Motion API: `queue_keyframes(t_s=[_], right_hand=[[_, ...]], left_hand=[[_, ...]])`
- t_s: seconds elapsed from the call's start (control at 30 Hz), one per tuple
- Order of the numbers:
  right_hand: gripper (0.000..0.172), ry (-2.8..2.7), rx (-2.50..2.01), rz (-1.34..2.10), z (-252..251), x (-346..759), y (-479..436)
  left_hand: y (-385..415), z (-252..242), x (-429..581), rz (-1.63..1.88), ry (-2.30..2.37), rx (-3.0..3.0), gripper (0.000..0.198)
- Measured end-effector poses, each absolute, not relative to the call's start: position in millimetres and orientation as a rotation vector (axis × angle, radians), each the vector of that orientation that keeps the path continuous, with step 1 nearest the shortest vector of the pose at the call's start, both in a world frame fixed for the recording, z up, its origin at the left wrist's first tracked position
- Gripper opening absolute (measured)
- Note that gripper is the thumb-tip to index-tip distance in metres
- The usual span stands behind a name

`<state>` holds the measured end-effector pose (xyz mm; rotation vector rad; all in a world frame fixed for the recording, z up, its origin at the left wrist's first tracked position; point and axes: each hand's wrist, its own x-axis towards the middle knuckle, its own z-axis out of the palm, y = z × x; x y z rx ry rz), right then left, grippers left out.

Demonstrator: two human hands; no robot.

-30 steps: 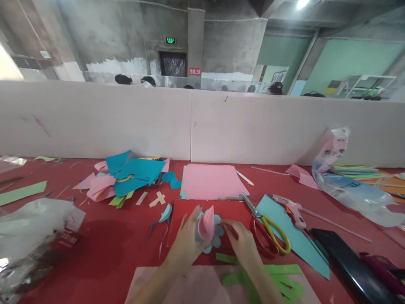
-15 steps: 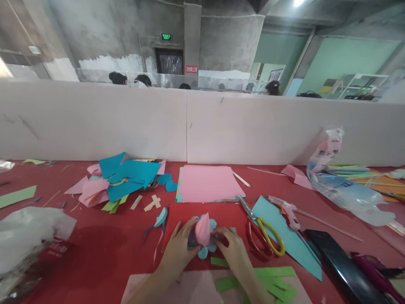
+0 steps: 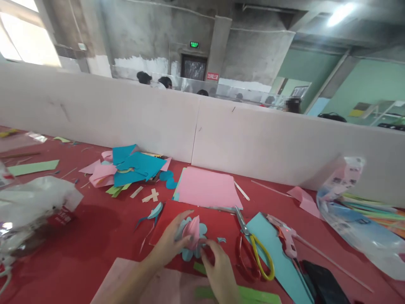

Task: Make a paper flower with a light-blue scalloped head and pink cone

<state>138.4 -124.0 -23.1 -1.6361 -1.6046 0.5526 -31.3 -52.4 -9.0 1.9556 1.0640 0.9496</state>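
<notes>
A paper flower (image 3: 192, 232), with a folded pink centre and rounded light-blue petals, is between my hands over a red sheet (image 3: 169, 215). My left hand (image 3: 172, 238) grips it from the left, thumb against the pink folds. On the other side, the fingers of my right hand (image 3: 218, 264) pinch a petal at the lower right edge. A small light-blue paper scrap (image 3: 221, 240) lies just beyond the right hand. Under my forearms are a pale pink sheet (image 3: 123, 274) and green paper strips (image 3: 256, 295).
Scissors (image 3: 253, 247) with red and yellow handles lie at right, near a pink glue gun (image 3: 286, 236) and a black phone (image 3: 325, 280). A pink paper stack (image 3: 209, 185) lies ahead, blue scraps (image 3: 139, 166) left of it. A white partition (image 3: 253, 135) borders the table.
The view has tilted and turned left. My hands and the flower sit slightly further left, and the flower leans differently. The small blue scrap beside my right hand is now uncovered.
</notes>
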Motion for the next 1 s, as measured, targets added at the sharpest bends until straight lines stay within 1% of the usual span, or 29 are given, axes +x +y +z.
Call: queue_keyframes(t_s=[0.17, 0.37, 0.5, 0.6, 0.67, 0.8, 0.87, 1.0], right_hand=[[0.022, -1.629, -1.618, 0.447, -31.5, 136.0, -125.7], [0.023, -1.618, -1.631, 0.401, -16.1, 148.7, -128.1], [0.026, -1.498, -1.822, 0.122, -14.5, 200.8, -139.9], [0.021, -1.486, -2.021, -0.108, -23.3, 244.0, -155.0], [0.022, -1.531, -2.119, -0.193, -28.3, 260.8, -162.2], [0.022, -1.655, -2.07, -0.208, -23.7, 255.9, -156.1], [0.022, -1.773, -1.99, -0.151, -15.2, 241.2, -144.9], [0.037, -2.02, -1.798, 0.012, -0.6, 212.9, -123.7]], left_hand=[[-53.3, -9.4, -37.3, 1.107, 0.966, 1.864, 0.049], [-56.3, -8.7, -35.1, 1.072, 0.948, 1.896, 0.05], [-59.4, -9.0, -32.9, 1.042, 1.008, 1.914, 0.048], [-59.6, -10.0, -32.0, 1.042, 1.054, 1.892, 0.048], [-59.1, -10.8, -31.2, 1.039, 1.057, 1.893, 0.048], [-58.8, -12.1, -28.6, 1.01, 1.054, 1.911, 0.047], [-59.0, -11.9, -27.3, 1.023, 1.051, 1.913, 0.046], [-58.6, -10.5, -27.2, 1.037, 1.05, 1.925, 0.047]])
